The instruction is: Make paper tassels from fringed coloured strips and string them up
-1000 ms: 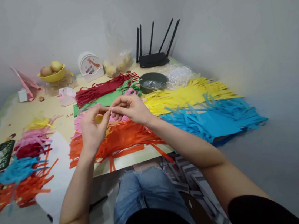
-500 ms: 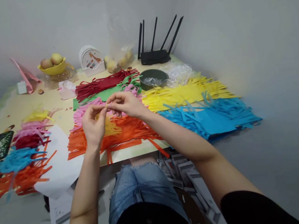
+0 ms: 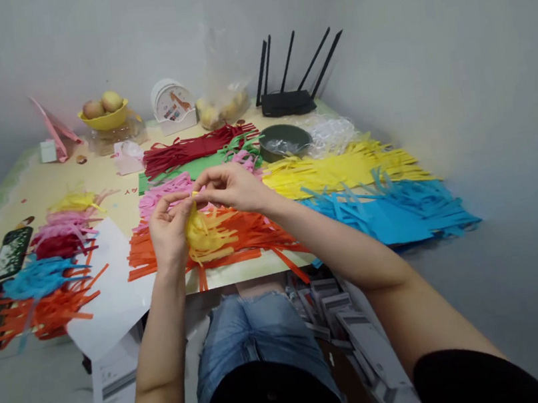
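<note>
A yellow paper tassel (image 3: pixel 207 234) hangs from the pinched fingers of my left hand (image 3: pixel 169 228), its fringe strands spread downward. My right hand (image 3: pixel 234 190) pinches the tassel's top end, its fingertips meeting those of the left. Under both hands lies an orange fringed paper sheet (image 3: pixel 265 225). Just behind them is a pink fringed sheet (image 3: pixel 163 195), partly covered by my fingers. Farther back are a green sheet (image 3: pixel 198 166) and a dark red fringed sheet (image 3: pixel 197 146). Exactly what the fingertips do at the tassel's top is too small to make out.
Yellow (image 3: pixel 340 169) and blue (image 3: pixel 397 213) fringed sheets lie at the right, near a dark round bowl (image 3: pixel 285 140) and a black router (image 3: pixel 287 102). Bundled tassels (image 3: pixel 40 276), white paper (image 3: pixel 103 280) and a phone (image 3: pixel 11 253) are at the left. Fruit fills a yellow bowl (image 3: pixel 105 120).
The yellow tassel now hangs more fully visible below my left hand. My fingertips stay close together at its top. The whole view has shifted slightly, with the table appearing farther right.
</note>
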{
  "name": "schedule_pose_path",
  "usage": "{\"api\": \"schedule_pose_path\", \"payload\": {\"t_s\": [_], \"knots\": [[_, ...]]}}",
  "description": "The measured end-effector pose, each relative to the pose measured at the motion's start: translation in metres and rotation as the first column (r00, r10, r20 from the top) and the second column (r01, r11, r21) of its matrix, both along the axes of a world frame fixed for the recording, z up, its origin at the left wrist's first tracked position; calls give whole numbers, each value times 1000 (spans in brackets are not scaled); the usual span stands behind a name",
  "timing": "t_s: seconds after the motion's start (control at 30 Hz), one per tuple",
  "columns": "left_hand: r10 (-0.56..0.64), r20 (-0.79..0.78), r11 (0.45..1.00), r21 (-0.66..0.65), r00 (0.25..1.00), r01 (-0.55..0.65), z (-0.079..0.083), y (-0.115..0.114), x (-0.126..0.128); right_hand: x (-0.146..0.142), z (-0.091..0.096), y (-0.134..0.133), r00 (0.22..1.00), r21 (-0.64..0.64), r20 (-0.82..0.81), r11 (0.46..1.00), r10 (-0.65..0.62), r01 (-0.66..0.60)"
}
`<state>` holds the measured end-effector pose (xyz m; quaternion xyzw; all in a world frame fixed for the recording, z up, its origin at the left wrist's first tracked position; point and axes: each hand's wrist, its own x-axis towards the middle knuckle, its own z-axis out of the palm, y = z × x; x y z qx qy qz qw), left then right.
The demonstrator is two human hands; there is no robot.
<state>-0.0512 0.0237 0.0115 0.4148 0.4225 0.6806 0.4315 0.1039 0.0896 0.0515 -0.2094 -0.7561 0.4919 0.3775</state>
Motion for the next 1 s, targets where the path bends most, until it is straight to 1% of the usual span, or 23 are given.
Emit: {"api": "schedule_pose_path", "payload": {"t_s": [0.07,0.13,0.2,0.27,0.37,0.47,0.57,0.63,0.73,0.8,0.83,0.87,0.9,0.93,0.97,1.0], "knots": [[-22,36,1000,-2,999,22,1,0,-4,-2,3,1,999,72,44,997,-8,4],[-12,67,1000,18,998,11,2,0,-6,-3,7,2,995,102,97,994,13,-23],[-2,83,999,32,997,-1,2,0,-8,-6,12,2,990,84,136,995,43,-55],[-5,94,999,39,996,1,3,0,-9,-9,16,1,988,47,148,997,52,-59],[1,122,999,36,993,-5,2,0,-10,-15,19,-1,992,6,123,1000,15,-15],[37,178,999,-18,983,-35,-1,1,-12,-21,21,-1,998,-23,59,999,-33,34],[53,223,997,-68,973,-38,-4,5,-16,-27,22,3,995,-30,23,995,-99,100],[46,247,997,-67,968,-30,-5,6,-17,-30,23,6,989,-23,19,989,-143,144],[22,285,999,-48,958,-9,-6,6,-17,-36,23,7,986,-12,17,986,-166,166],[7,271,999,-45,963,5,-7,8,-18,-41,20,7,984,-27,-7,983,-180,179],[-2,234,999,-50,972,14,-7,11,-22,-44,18,8,982,-45,-30,981,-188,187],[-15,165,998,-58,986,25,-6,15,-29,-46,16,10,980,-66,-54,980,-191,187],[-23,53,997,-67,998,26,-3,22,-40,-46,14,13,980,-86,-74,980,-184,178],[-4,-122,998,-69,993,-4,3,30,-56,-46,12,19,982,-100,-84,982,-170,161],[30,-316,997,-61,948,-52,11,39,-77,-44,10,28,983,-97,-83,983,-161,153],[106,-529,991,-17,842,-135,21,48,-101,-40,9,40,983,-71,-67,983,-172,168]]}}
